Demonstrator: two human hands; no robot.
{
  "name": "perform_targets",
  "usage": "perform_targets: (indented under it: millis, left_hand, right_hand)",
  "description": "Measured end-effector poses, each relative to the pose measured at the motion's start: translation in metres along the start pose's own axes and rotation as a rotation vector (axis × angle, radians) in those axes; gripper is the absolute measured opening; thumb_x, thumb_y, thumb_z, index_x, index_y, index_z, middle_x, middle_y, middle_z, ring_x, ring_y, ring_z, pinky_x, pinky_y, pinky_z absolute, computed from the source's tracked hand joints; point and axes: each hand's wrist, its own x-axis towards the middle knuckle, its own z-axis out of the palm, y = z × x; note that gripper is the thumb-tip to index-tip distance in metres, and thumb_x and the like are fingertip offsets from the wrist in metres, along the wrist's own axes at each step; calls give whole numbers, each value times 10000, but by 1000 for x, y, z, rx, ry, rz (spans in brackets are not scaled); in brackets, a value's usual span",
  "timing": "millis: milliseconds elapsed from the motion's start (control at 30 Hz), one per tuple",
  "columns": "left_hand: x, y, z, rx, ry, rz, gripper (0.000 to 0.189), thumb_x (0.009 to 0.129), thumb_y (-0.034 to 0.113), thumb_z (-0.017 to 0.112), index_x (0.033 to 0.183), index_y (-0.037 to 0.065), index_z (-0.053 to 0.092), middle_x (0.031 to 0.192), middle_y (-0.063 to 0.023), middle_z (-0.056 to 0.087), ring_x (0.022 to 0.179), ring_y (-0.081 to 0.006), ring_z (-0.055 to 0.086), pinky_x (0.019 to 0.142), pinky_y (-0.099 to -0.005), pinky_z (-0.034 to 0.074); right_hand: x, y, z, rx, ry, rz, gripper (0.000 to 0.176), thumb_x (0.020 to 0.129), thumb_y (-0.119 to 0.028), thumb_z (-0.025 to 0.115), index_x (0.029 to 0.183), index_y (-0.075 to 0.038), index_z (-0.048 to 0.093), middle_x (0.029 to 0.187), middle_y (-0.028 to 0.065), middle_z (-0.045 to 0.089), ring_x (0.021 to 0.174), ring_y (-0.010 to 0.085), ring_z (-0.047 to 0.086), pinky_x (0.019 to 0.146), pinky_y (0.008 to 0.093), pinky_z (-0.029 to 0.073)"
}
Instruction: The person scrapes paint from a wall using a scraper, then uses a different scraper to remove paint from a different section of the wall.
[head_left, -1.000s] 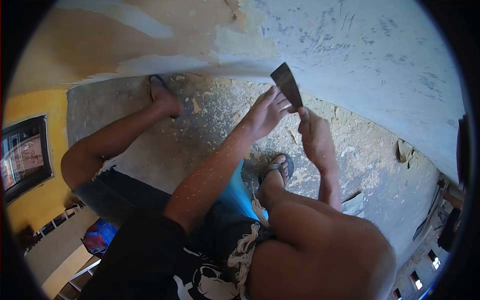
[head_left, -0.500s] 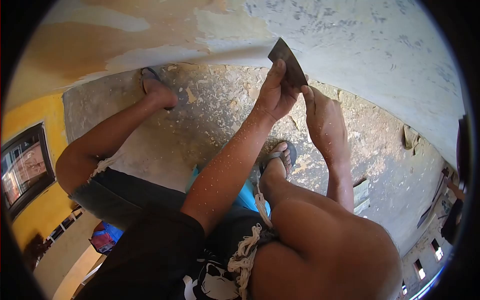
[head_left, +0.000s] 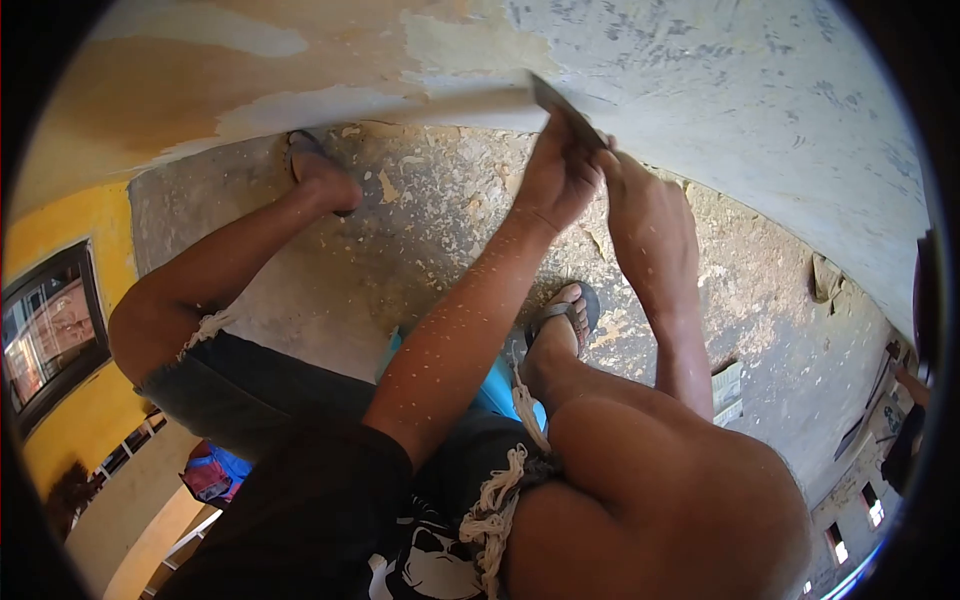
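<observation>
A thin, dark scraper blade (head_left: 568,112) is held near the wall (head_left: 690,90), its far corner close to the surface. My left hand (head_left: 560,175) grips it from the left, with the fingers bent behind it. At its near end, my right hand (head_left: 652,215) pinches the edge between thumb and fingers. The wall's paint is patchy: tan and peeling on the left, pale grey with dark marks on the right. Small light flakes dot my left forearm (head_left: 450,320).
Paint chips cover the floor (head_left: 430,210) along the wall. A light blue object (head_left: 497,385) shows between my legs. A folded paper (head_left: 727,390) lies to the right, and a crumpled scrap (head_left: 826,280) sits by the wall. Part of another person (head_left: 905,430) appears at the far right.
The blade has tilted and now shows more edge-on, its far corner slightly left. Both hands turned with it, and my left thumb is less visible.
</observation>
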Motion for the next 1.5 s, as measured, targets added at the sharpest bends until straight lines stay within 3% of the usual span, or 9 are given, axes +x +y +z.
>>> perform_targets:
  millis: [233, 467, 533, 567, 733, 867, 933, 1167, 1500]
  left_hand:
    - [-14, 8, 17, 292, 202, -77, 334, 1012, 368, 515, 1107, 69, 628, 952, -93, 700, 883, -225, 683, 719, -323, 579]
    - [-14, 46, -3, 153, -79, 6, 333, 1035, 357, 474, 1112, 57, 597, 1038, -40, 685, 954, -160, 676, 812, -327, 580]
    - [-21, 31, 29, 479, 249, -56, 320, 1036, 359, 472, 1093, 81, 620, 928, -34, 687, 860, -160, 674, 774, -289, 568]
    - [-19, 21, 33, 449, 261, -82, 324, 1041, 353, 464, 1133, 76, 604, 950, -41, 686, 862, -170, 672, 754, -293, 564]
    - [-7, 38, 12, 117, 202, 109, 318, 1044, 366, 457, 1103, 91, 607, 909, -18, 676, 857, -130, 641, 773, -267, 538]
    - [-24, 72, 11, 306, 103, 45, 339, 1023, 391, 482, 971, 100, 649, 867, -28, 679, 850, -142, 639, 872, -325, 528]
    - [-26, 50, 30, 565, 337, -62, 328, 1038, 369, 466, 994, 89, 631, 884, -27, 679, 833, -149, 652, 791, -309, 550]
    - [-15, 70, 7, 206, 144, 140, 314, 1053, 357, 436, 1045, 95, 610, 925, -29, 677, 836, -135, 650, 763, -290, 550]
    - [-19, 55, -6, 330, 291, 32, 330, 1028, 389, 480, 996, 103, 641, 869, -17, 670, 833, -125, 633, 797, -299, 528]
  right_hand:
    - [-7, 4, 11, 48, -4, -17, 354, 1032, -276, 441, 1057, -24, 687, 735, 291, 614, 721, 462, 622, 611, 520, 463]
    - [-1, -18, 22, -51, -47, 4, 321, 1024, -267, 451, 1111, -58, 678, 745, 278, 630, 714, 453, 635, 620, 512, 481]
    - [-12, 2, 28, 44, 43, -119, 322, 1025, -261, 446, 1103, -59, 684, 748, 277, 632, 724, 450, 640, 626, 511, 481]
    - [-13, -3, 15, 46, -44, 92, 319, 1026, -247, 441, 1101, -67, 693, 756, 273, 640, 732, 447, 644, 644, 514, 484]
    - [15, -23, 35, -16, 64, -138, 346, 1036, -274, 412, 1101, -67, 682, 736, 268, 635, 709, 447, 638, 654, 535, 490]
    - [9, -43, 35, -57, -139, -19, 327, 1024, -255, 430, 1118, -51, 667, 755, 256, 648, 734, 441, 645, 673, 530, 505]
    - [-3, 3, 53, 16, -10, -131, 352, 1037, -271, 417, 1111, -45, 676, 732, 275, 638, 696, 451, 643, 642, 533, 504]
    - [25, -36, 57, -35, 31, -162, 287, 1015, -236, 445, 1011, -45, 659, 726, 251, 632, 695, 445, 626, 643, 535, 492]
    - [12, -20, 65, 2, 5, 2, 330, 1033, -259, 423, 1015, -49, 677, 735, 269, 638, 702, 446, 638, 627, 531, 490]
